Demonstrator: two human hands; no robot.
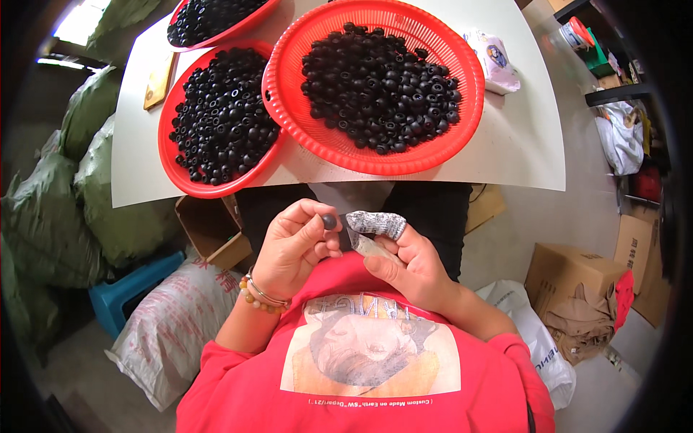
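Note:
Between its thumb and forefinger my left hand (294, 239) pinches a small black ball-shaped piece (329, 221), held over my lap just below the table's front edge. Close beside it is my right hand (415, 267), its forefinger wrapped in a grey knitted finger cover (377, 224). My right thumb and fingers are closed around a pale, partly see-through thing (374, 250), whose kind I cannot make out. Beyond both hands, a large red basket (462, 137) holds many hollow black pieces (375, 90). A smaller red basin (167, 137) on the left holds more of them.
Another red basin (271, 10) of black pieces stands at the far left of the white table (523, 130). A tissue pack (497, 63) and a wooden strip (160, 81) lie on it. Around me are sacks (180, 317), a blue stool (119, 292) and cardboard boxes (567, 278).

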